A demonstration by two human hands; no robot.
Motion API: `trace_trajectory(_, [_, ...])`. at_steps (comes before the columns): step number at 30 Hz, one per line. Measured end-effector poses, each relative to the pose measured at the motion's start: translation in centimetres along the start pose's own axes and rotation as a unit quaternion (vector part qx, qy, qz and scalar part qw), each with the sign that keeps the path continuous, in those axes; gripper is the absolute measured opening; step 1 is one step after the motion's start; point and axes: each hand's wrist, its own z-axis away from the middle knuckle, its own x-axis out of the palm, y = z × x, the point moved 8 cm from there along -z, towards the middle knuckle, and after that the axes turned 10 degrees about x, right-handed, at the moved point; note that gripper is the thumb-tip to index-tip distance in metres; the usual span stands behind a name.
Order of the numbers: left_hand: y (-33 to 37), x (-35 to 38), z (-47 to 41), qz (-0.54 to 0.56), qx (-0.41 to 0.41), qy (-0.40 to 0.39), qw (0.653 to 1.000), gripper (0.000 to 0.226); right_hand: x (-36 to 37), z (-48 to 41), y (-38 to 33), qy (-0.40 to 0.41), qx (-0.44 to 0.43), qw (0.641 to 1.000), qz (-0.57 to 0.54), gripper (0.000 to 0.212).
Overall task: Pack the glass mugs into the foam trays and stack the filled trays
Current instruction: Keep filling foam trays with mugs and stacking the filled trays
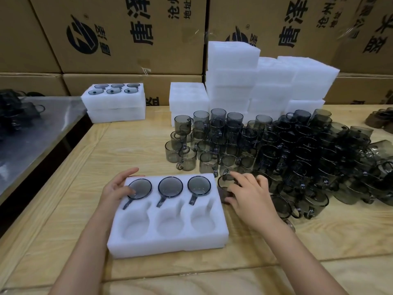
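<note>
A white foam tray (168, 241) lies in front of me on the wooden table. Its far row holds three smoky glass mugs (170, 186); the three near pockets are bare. My left hand (116, 188) grips the tray's far left corner, thumb on the leftmost mug. My right hand (248, 192) curls round a loose mug (225, 180) just right of the tray. A large crowd of loose mugs (297, 154) fills the table to the right. Two filled trays (114, 103) are stacked at the back left.
Piles of foam trays (231, 77) stand behind the mugs, with cardboard cartons (119, 35) walling the back. A metal-topped table (32, 133) with dark glassware adjoins on the left. Brownish glassware (380, 120) sits at the far right edge.
</note>
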Motion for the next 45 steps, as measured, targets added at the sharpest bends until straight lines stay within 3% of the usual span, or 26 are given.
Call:
trace_trajectory(3, [-0.5, -0.6, -0.1, 0.011, -0.009, 0.009, 1.000, 0.057, -0.3, 0.1, 0.5, -0.005, 0.008, 0.998, -0.058, 0.023])
trace_trajectory(7, [-0.9, -0.7, -0.3, 0.030, -0.008, 0.019, 0.999, 0.057, -2.4, 0.1, 2.3, 0.006, 0.040, 0.974, -0.222, 0.010])
trace_trajectory(9, [-1.3, -0.7, -0.4, 0.058, -0.009, 0.028, 0.998, 0.057, -4.0, 0.2, 3.4, 0.007, 0.046, 0.950, -0.309, 0.007])
trace_trajectory(11, [-1.6, -0.5, -0.6, 0.066, -0.004, 0.038, 0.997, 0.053, -5.3, 0.5, 4.3, 0.016, 0.060, 0.918, -0.391, 0.020])
trace_trajectory(14, [-1.4, 0.8, -0.9, 0.038, 0.005, 0.029, 0.999, 0.043, -5.8, 1.0, 5.1, 0.017, 0.082, 0.858, -0.507, 0.014])
trace_trajectory(16, [-1.5, 1.8, -1.1, 0.033, 0.000, 0.018, 0.999, 0.044, -5.8, 1.4, 5.1, 0.012, 0.086, 0.830, -0.551, 0.012])
trace_trajectory(22, [-1.7, 3.5, -2.2, 0.005, 0.003, -0.019, 1.000, 0.041, -4.9, 2.7, 4.6, -0.011, 0.097, 0.807, -0.583, 0.008])
trace_trajectory(25, [-1.8, 3.9, -2.4, -0.004, 0.002, -0.042, 0.999, 0.036, -4.8, 3.3, 3.4, -0.023, 0.072, 0.827, -0.558, 0.014])
trace_trajectory(27, [-1.7, 3.7, -2.6, -0.012, 0.017, -0.037, 0.999, 0.028, -4.9, 3.7, 2.5, -0.035, 0.042, 0.859, -0.509, 0.018])
trace_trajectory(29, [-0.5, 2.7, -2.7, -0.042, 0.065, 0.009, 0.997, 0.030, -4.9, 3.9, 1.8, -0.041, 0.025, 0.894, -0.445, 0.022])
trace_trajectory(32, [3.5, 2.7, -2.1, -0.118, 0.184, 0.035, 0.975, 0.033, -4.7, 4.3, 0.8, -0.068, 0.004, 0.915, -0.398, 0.023])
trace_trajectory(35, [6.5, 6.9, -0.5, -0.145, 0.238, -0.091, 0.956, 0.021, -4.5, 4.6, -0.1, -0.083, -0.020, 0.938, -0.336, 0.016])
trace_trajectory(39, [6.7, 13.3, 2.0, -0.155, 0.219, -0.253, 0.930, 0.019, -5.1, 4.6, -0.9, -0.086, -0.051, 0.960, -0.263, 0.003])
trace_trajectory(45, [5.7, 17.7, 3.7, -0.215, 0.238, -0.322, 0.891, 0.032, -5.1, 4.4, -2.8, -0.103, -0.100, 0.980, -0.136, 0.017])
